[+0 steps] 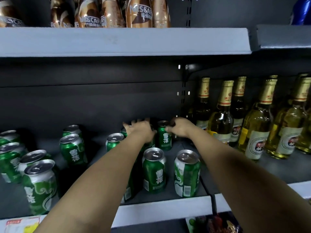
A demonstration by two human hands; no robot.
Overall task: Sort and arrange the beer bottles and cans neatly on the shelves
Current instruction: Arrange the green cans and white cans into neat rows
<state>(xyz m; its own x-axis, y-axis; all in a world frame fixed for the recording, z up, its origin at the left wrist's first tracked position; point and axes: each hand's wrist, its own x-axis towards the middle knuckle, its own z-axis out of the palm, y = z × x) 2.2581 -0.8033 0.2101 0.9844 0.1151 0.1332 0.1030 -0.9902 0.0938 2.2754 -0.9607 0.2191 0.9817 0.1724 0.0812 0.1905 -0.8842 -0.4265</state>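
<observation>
Green aluminium beer cans (154,170) stand scattered on the dark grey metal shelf (165,210). Far back, the left hand (140,129) spreads over one can; the right hand (179,127) touches another upright green can (164,135), grip unclear. Gold-capped glass beer bottles (220,115) crowd the right; brown coffee bottles (139,13) stand above.

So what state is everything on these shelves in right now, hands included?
Green beer cans: upright, sealed, loosely scattered.
Back can: upright, between both hands.
Left hand: fingers spread over a can.
Right hand: grip hidden.
Beer bottles: upright, capped.
Coffee bottles: upright, upper shelf.
</observation>
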